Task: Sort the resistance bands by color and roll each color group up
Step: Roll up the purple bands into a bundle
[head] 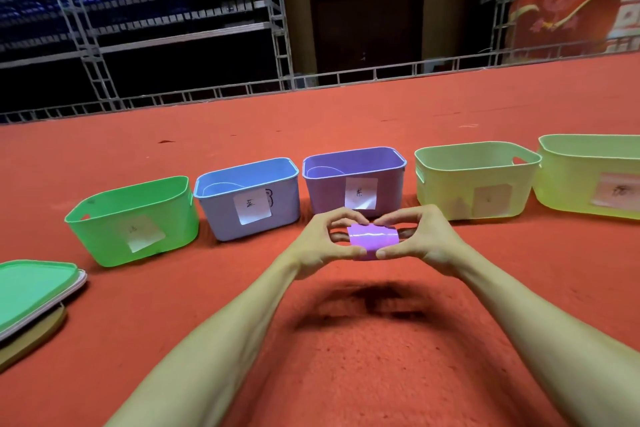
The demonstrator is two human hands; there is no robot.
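A purple resistance band [371,240], rolled into a short cylinder, is held above the red carpet between both hands. My left hand [323,246] pinches its left end with thumb below and fingers curled over the top. My right hand [417,242] pinches the right end the same way. Just behind the roll stands the purple bin [391,180] with a white label. To its left are a blue bin [280,204] and a green bin [104,236]. The purple and blue bins each show a thin curved band edge inside.
Two pale yellow-green bins [450,191] [568,180] stand to the right of the purple one. A green lid [31,291] lies on stacked lids at the left edge. Red carpet [346,374] stretches around. A metal railing [242,90] borders the far edge.
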